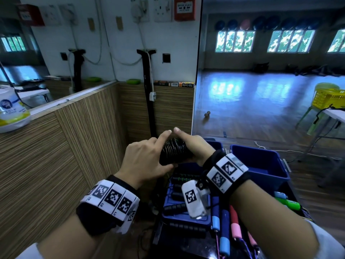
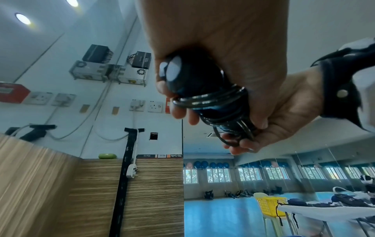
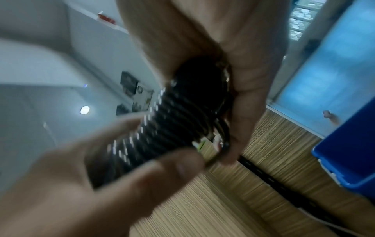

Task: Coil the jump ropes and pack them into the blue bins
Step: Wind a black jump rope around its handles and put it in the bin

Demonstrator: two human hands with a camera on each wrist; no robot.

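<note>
- Nearest the person, loose jump ropes [image 1: 226, 228] lie in a heap low down by the right forearm, with blue, pink and green foam grips among them.
- Just beyond, the near blue bin [image 1: 183, 217] already has black-handled ropes lying in it, one with green rings on its grip.
- Above that bin, both hands hold up one black jump rope [image 1: 174, 151], its shiny cord wound in tight turns round the black handles.
- The left hand [image 1: 144, 161] has its thumb under the bundle and its fingers curled round the near end; the forefinger sticks out straight above it.
- The left wrist view shows those fingers wrapped round the handle's rounded end cap [image 2: 172, 73], with cord loops slipping over the fingertips.
- The right hand [image 1: 194, 148] clasps the other end of the bundle, its forefinger pointing up so the two forefinger tips nearly meet over the coil.
- The right wrist view is blurred, but the palm [image 3: 249, 89] closes round the far end of the wound cord.
- To the right, a second blue bin [image 1: 261, 165] sits beside the first; what it holds cannot be made out.
- Behind the hands, a wood-grain panel [image 1: 74, 137] lines the wall, with a black strap [image 1: 147, 86] hanging down it.
- Further off, a yellow basket [image 1: 327, 100] rests on a pale green chair.
</note>
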